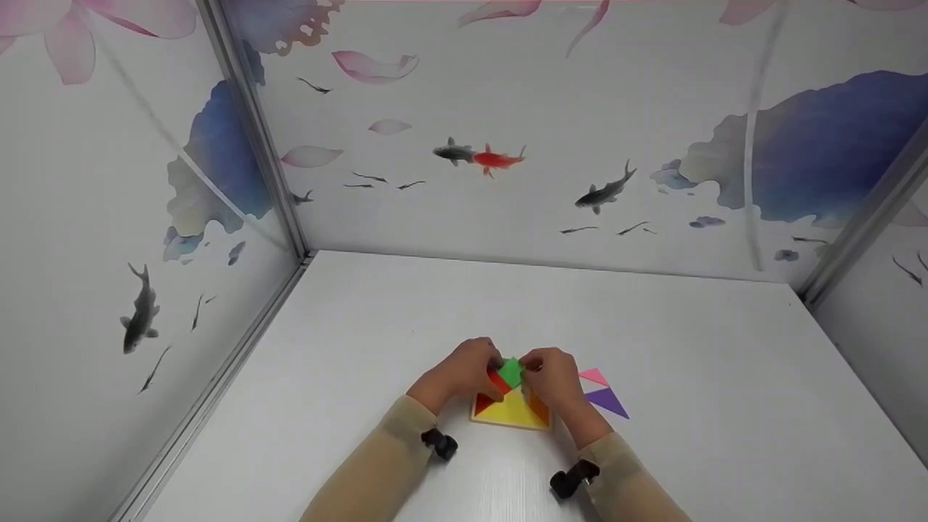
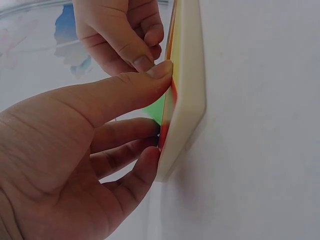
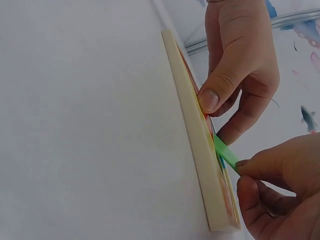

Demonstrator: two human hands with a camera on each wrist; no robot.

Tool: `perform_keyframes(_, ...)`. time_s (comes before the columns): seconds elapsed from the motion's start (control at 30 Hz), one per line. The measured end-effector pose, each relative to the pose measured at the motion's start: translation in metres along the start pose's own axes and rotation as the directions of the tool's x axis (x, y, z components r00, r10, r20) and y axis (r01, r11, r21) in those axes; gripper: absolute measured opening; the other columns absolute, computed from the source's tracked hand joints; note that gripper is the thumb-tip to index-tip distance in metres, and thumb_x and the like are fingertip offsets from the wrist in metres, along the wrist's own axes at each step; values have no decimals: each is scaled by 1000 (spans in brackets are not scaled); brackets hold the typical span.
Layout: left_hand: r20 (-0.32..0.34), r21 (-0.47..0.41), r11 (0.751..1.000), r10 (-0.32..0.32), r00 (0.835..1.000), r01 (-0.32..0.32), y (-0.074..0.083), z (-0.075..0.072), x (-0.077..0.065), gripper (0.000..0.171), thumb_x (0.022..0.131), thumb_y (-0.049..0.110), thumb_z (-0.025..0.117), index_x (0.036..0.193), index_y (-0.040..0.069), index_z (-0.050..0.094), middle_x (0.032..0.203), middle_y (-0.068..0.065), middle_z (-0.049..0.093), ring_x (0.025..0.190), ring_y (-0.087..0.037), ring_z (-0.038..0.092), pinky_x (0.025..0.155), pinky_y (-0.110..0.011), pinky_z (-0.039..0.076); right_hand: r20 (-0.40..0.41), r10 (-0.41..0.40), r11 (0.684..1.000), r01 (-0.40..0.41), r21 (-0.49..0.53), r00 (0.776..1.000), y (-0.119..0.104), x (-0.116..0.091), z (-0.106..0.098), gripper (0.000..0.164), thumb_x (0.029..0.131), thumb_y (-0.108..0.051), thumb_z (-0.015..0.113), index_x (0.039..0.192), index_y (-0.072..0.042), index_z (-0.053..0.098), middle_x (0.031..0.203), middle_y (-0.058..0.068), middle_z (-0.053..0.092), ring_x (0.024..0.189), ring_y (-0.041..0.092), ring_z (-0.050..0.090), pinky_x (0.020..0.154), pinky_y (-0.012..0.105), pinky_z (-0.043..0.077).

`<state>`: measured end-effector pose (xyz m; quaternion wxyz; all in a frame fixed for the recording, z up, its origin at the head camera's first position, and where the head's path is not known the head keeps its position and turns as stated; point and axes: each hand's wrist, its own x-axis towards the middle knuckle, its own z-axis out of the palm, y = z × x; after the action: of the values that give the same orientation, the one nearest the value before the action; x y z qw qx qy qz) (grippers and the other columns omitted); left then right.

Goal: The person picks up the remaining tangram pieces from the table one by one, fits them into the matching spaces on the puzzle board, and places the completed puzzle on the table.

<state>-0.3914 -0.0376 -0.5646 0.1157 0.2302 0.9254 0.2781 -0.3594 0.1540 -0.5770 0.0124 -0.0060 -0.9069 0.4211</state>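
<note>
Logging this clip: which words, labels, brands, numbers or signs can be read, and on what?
None readable. The green piece, tray and table show no lettering; the back wall bears only pictures, such as fish. Any marking on the black wrist devices would be too small to read.

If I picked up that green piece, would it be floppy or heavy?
The green piece would probably stay stiff, since its edge looks straight where the right hand pinches it. It's likely light, because it looks small and thin. It probably wouldn't roll, as it's flat with straight sides.
</note>
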Motion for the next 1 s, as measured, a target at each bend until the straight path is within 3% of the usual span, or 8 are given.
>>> perform_keyframes(0.2,-5,-11,1000,1,1000,-1,1,-1,-2,52,77,25,96,122,7,77,111,0,66,100,-15,59,96,-30,57,13,17,1000,-17,-1,1000,2,2,1,17,95,-4,75,110,-9,80,108,8,76,102,26,70,102,46,60)
perform_keyframes(0.43,-5,25,998,52,999,-52,0,-3,-3,51,79,27,95,123,7,79,112,-1,67,101,-13,60,96,-26,56,-3,-44,998,44,-35,999,5,3,2,15,92,-2,77,106,-5,81,104,10,78,99,27,71,99,48,60)
perform_keyframes(0.73,-3,11,1000,22,1000,-22,1,-3,-2,48,79,26,95,121,8,80,110,0,66,101,-14,58,95,-29,56,23,15,1000,-15,-27,1000,4,5,1,16,94,-2,76,109,-7,81,107,9,77,101,26,70,102,47,60)
perform_keyframes(1.0,-1,13,1000,19,1000,-19,3,-2,-2,47,79,24,95,122,11,81,112,0,67,101,-14,59,95,-28,56,20,6,1000,-5,-31,1000,4,5,1,17,94,-3,77,109,-7,81,105,9,77,98,25,69,100,46,61)
